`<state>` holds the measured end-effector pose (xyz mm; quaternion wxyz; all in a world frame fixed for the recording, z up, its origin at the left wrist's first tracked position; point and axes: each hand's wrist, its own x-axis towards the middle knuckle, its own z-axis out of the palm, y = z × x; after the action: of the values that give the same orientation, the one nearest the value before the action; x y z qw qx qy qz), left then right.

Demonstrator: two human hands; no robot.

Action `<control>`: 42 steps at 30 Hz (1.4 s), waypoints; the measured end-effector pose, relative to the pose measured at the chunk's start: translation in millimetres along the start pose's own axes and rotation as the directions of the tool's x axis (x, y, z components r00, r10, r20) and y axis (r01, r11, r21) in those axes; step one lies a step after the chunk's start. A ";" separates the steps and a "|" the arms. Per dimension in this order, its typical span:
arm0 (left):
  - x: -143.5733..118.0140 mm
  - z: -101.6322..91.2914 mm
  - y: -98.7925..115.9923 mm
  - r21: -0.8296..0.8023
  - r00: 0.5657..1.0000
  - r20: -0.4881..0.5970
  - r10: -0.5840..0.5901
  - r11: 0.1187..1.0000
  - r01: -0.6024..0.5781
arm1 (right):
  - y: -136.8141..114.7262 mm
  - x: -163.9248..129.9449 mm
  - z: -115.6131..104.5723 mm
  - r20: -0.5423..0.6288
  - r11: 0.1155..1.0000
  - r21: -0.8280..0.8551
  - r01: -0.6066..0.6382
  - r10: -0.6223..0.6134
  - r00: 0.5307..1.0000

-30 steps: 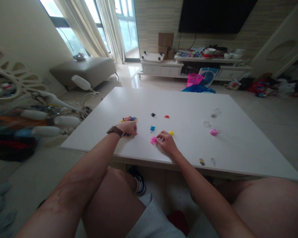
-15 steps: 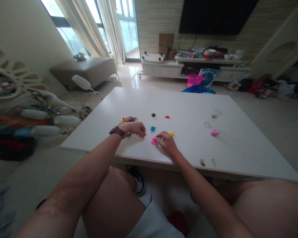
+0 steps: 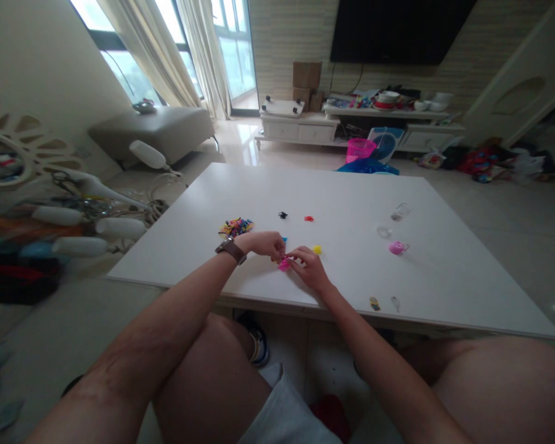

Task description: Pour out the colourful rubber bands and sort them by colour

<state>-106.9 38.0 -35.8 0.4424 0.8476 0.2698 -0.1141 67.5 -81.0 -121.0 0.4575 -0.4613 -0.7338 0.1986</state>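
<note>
My left hand [image 3: 271, 243], with a brown-strapped watch on its wrist, is closed in a pinch on a small dark pink rubber band. Its fingertips meet those of my right hand [image 3: 311, 266] just above a small pile of pink rubber bands [image 3: 283, 265]. The right thumb and index finger are closed together at the pile's edge; what lies between them is too small to make out. Behind the left hand, blue bands [image 3: 285, 239] are partly covered. Yellow bands [image 3: 317, 250] lie beyond the right hand. A mixed multicoloured heap [image 3: 237, 227] sits to the left.
On the white table [image 3: 342, 197] are black bands [image 3: 282, 215] and red bands [image 3: 309, 218]. Toward the right lie a pink pouch-like item [image 3: 398, 248], a clear container [image 3: 401, 212] and a clear ring-shaped piece [image 3: 383, 231]. A small yellow figure [image 3: 374, 303] and a clear piece [image 3: 395, 303] rest near the front edge.
My left hand has moved right with the small band, from beside the heap to the pink pile, and now meets the right hand. The right hand has stayed nearly in place.
</note>
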 end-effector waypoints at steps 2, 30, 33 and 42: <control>0.7 0.3 0.4 0.003 1.000 -0.004 0.007 1.000 -0.007 | -0.2 0.0 0.5 -0.002 1.000 0.013 -0.003 0.003 1.000; -8.9 -9.7 6.1 0.085 0.932 -0.362 0.013 0.996 0.019 | 118.7 115.1 -57.7 -0.281 0.863 -0.371 -0.341 0.246 0.928; -9.8 -9.3 6.5 0.059 0.934 -0.358 0.013 0.998 0.009 | 111.1 112.9 -60.1 -0.302 0.881 -0.332 -0.337 0.239 0.923; 0.1 -4.8 -1.3 -0.201 0.908 -0.418 0.044 0.970 -0.139 | 11.3 31.8 -30.9 -0.218 0.966 0.043 -0.254 0.257 0.941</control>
<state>-107.7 42.5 -34.0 0.4744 0.8084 0.3276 0.1186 94.5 -52.1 -98.0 0.5104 -0.5685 -0.6106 0.2087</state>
